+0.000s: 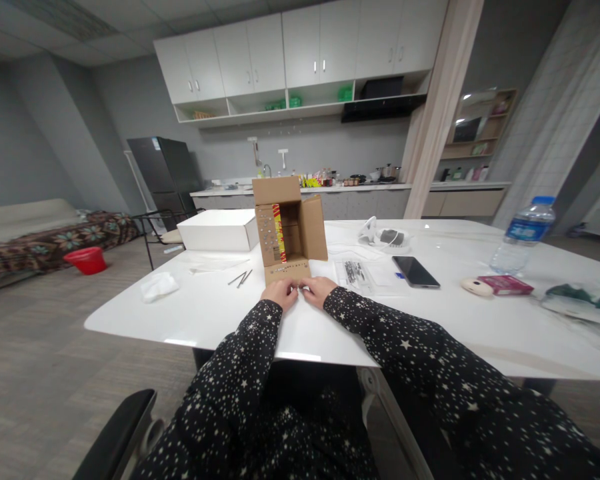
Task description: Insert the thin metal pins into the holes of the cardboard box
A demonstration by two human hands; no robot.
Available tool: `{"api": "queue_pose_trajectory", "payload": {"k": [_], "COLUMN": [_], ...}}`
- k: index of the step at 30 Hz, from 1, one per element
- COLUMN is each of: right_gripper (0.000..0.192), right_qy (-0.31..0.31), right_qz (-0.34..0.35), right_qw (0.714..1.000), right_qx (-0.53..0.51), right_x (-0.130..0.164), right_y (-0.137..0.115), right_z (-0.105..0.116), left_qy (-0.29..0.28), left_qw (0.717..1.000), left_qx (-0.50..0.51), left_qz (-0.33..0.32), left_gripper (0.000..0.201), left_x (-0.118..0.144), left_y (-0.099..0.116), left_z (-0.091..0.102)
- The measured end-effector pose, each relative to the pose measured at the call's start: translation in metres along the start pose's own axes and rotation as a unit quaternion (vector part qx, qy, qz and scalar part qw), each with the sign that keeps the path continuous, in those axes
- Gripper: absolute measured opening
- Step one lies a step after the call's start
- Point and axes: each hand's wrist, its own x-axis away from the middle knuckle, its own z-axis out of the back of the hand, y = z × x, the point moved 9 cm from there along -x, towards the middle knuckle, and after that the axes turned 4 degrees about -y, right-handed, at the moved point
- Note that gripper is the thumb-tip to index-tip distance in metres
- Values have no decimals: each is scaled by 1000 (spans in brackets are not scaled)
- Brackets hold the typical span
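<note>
A small brown cardboard box (286, 227) stands on its side on the white table (220, 320), its opening facing me and its flaps spread. The bottom flap has rows of small holes. My left hand (280, 293) and my right hand (319, 291) meet just in front of that flap, fingers pinched together around something small and metallic that I cannot make out. Two loose nails (240, 279) lie to the left of the box. A clear bag with dark small parts (355, 272) lies to the right of my hands.
A white flat box (217, 230) sits behind and left. A crumpled tissue (158, 285) lies at left. To the right lie a black phone (416, 272), a pink pack (506, 285), a water bottle (525, 235). A chair arm (115, 433) is at bottom left.
</note>
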Motion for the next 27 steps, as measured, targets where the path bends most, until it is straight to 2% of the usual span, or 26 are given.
{"api": "queue_pose_trajectory", "payload": {"k": [8,27], "right_gripper": [33,35], "right_qy": [-5,-16], "right_qz": [-1,-7], "right_qw": [1000,1000], "right_qx": [5,-3], "right_x": [-3,4], "right_y": [2,-3], "right_z": [-4,4], "left_qy": [-11,-10], "left_qw": [1000,1000], "left_qx": [-3,8], "left_qz": [-2,7], "left_gripper": [23,23], "left_x": [-3,-1], "left_y": [-2,-2], "left_z": [-4,-2]}}
